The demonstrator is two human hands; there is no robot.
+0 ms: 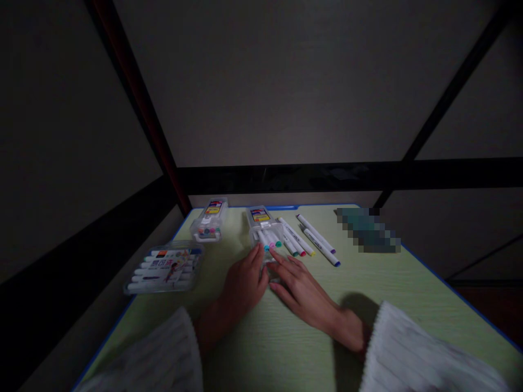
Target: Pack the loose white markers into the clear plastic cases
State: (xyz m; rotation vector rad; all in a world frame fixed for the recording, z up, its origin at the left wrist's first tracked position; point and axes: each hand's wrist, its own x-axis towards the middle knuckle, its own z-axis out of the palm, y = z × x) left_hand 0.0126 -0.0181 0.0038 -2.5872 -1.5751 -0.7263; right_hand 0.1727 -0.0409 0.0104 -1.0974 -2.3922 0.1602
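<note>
A clear plastic marker case (pixel 265 216) lies on the table with its near end open. Several white markers (pixel 265 238) with blue, pink and green ends show in that opening. My left hand (pixel 245 276) is at the opening's left side, fingers closed around the case's front flap, fingertips by the blue end. From the right, my right hand (pixel 301 288) reaches in with fingers stretched and apart. Its index fingertip touches or nearly touches the pink end. Between the hands, the clear front flap (pixel 270 271) is partly covered by fingers.
Loose white markers (pixel 318 245) with coloured ends lie right of the case. A second clear marker case (pixel 210 218) stands at the back left, and a flat marker box (pixel 163 269) overhangs the left edge. A blurred green item (pixel 368 231) is at the right. Walls (pixel 286 98) enclose the table.
</note>
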